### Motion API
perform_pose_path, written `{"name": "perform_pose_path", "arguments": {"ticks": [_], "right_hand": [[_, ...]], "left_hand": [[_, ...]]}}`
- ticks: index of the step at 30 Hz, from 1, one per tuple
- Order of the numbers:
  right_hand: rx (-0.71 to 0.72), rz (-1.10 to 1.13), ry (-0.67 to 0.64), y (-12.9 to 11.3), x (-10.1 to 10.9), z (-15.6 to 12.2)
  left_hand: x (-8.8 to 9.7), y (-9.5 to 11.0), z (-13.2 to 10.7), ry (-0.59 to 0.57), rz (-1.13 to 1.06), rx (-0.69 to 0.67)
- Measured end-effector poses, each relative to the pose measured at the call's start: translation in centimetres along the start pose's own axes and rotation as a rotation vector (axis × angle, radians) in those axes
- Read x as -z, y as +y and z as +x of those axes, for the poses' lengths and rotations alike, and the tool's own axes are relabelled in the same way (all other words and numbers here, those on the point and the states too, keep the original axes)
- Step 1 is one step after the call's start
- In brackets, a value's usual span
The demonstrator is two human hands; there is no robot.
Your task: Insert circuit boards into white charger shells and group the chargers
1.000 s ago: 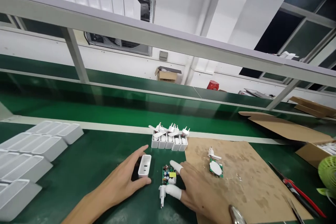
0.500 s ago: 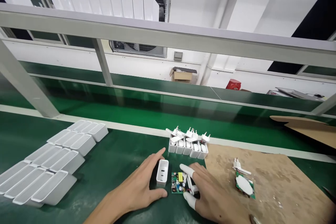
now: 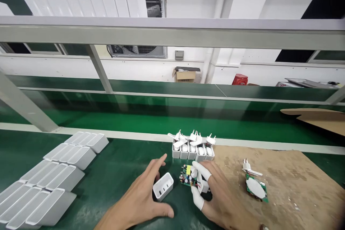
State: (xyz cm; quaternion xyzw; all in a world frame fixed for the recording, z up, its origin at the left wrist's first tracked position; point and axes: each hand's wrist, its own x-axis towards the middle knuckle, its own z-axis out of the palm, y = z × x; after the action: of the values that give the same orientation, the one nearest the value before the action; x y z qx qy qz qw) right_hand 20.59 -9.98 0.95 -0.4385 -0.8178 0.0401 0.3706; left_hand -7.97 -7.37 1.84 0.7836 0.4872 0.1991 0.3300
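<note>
My left hand is open, thumb and index finger spread around a small white charger case with port slots. The case leans at an angle beside the palm; the thumb is apart from it, and whether the hidden fingers touch it I cannot tell. White finger covers are on the thumb and index finger of my right hand. That hand grips a circuit board with a yellow component, by the end where a white plug piece is attached. Part of the plug is hidden by the fingers.
Rows of white cases stand at left. Several filled cases with plugs line the table's back edge. On the brown cardboard sheet at right lies another board with a white pad. A metal rail crosses above.
The white case has gone from upright to leaning, turned beside my left hand. My right hand has closed on the circuit board and tilted it. The view has shifted slightly.
</note>
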Motion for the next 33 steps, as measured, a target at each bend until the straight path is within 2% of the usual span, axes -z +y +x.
{"name": "perform_pose_path", "arguments": {"ticks": [3, 5, 7, 9, 11, 13, 21, 26, 33], "right_hand": [[0.008, 0.038, 0.083, -0.4, 0.3, 0.2], [0.01, 0.11, 0.132, -1.1, 0.6, 0.3], [0.042, 0.185, 0.158, -2.1, 0.8, 0.4], [0.108, 0.209, 0.168, -3.0, 0.9, 0.4], [0.16, 0.158, 0.183, -3.7, 0.7, 0.4], [0.178, 0.093, 0.198, -3.9, 0.2, 0.3], [0.254, -0.079, 0.27, -2.8, -1.6, 0.0], [0.249, -0.125, 0.19, -2.7, -1.9, -0.4], [0.236, -0.122, 0.157, -2.6, -2.2, -0.7]], "left_hand": [[0.7, 0.4, -0.4, -0.143, -0.051, 0.031], [0.7, 0.8, -0.4, -0.173, -0.064, 0.052], [0.3, 1.3, -0.1, -0.12, -0.092, 0.016], [-0.2, 1.5, 0.1, -0.023, -0.116, -0.079], [-0.6, 1.5, 0.2, 0.055, -0.09, -0.17], [-0.8, 1.4, 0.2, 0.086, -0.021, -0.227], [-1.0, 1.4, 0.2, 0.108, 0.095, -0.325], [-1.1, 1.5, 0.3, 0.112, 0.126, -0.358], [-1.3, 1.3, 0.2, 0.067, 0.137, -0.323]]}}
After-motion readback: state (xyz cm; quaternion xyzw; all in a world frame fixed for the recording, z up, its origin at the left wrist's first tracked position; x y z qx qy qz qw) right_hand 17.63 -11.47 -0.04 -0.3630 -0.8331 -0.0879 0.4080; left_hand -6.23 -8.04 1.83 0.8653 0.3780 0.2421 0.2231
